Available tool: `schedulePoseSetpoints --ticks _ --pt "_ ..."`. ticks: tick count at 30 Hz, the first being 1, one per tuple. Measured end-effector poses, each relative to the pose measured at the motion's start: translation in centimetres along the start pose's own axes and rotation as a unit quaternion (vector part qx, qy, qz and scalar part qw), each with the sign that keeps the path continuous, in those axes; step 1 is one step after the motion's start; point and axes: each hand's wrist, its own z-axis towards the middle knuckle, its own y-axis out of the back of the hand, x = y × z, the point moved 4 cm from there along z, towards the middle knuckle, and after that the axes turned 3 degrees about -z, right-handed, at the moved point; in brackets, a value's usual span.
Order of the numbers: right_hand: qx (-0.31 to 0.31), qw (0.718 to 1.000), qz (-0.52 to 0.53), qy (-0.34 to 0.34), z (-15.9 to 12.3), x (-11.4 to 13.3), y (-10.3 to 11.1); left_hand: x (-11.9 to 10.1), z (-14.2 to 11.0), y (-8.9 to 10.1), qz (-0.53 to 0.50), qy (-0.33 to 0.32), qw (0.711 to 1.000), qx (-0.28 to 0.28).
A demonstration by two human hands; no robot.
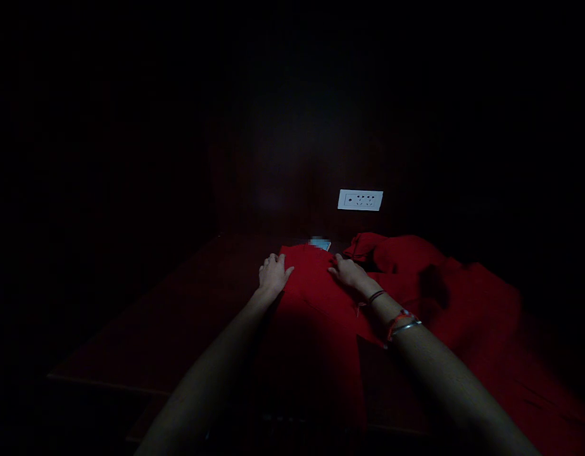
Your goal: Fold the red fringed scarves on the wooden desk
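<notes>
A strip of red cloth (311, 278) lies on the dark table and hangs down over its front edge. On its left side rests my left hand (274, 275), thumb spread away from the fingers, palm down. My right hand (352, 273) touches the cloth's right side, its thumb and fingers apart. Bands and a bangle circle my right wrist. A small light-blue flat object (322, 244), partly blurred, lies just beyond the cloth's far end; I cannot make out its kind.
A larger heap of red fabric (482, 297) spreads over the right side and down toward the front. The table (145, 335) has a visible front-left edge. A white socket plate (360, 200) is on the dark wall behind. Deep shadow hides the surroundings.
</notes>
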Motion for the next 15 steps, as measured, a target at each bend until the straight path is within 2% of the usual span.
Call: schedulePoseSetpoints --ticks 2,5,8,10,12,13,15 --pt "0.052 0.998 -0.028 -0.019 -0.7 -1.4 0.4 0.0 0.3 -0.7 0.008 -0.010 0.999 0.045" --pt "0.080 0.996 -0.043 -0.008 -1.3 -2.6 2.3 0.6 0.8 -1.2 0.010 0.005 0.999 0.046" --pt "0.028 0.998 -0.042 0.035 -1.0 -2.2 4.5 1.0 1.0 -0.8 -0.003 0.027 0.999 0.020" --pt "-0.018 0.998 -0.045 0.048 -0.7 -1.3 5.1 0.8 0.7 -0.1 0.000 0.032 0.999 -0.008" --pt "-0.025 0.998 -0.055 0.034 -0.7 -0.3 4.7 -0.1 0.2 0.5 0.009 0.002 0.999 -0.041" --pt "-0.009 0.998 -0.062 0.020 -0.8 0.1 4.1 -0.7 -0.2 0.5 0.008 -0.033 0.998 -0.047" --pt "0.028 0.997 -0.070 -0.002 -1.4 0.4 3.1 -2.0 -0.7 -0.3 -0.012 -0.119 0.993 -0.007"
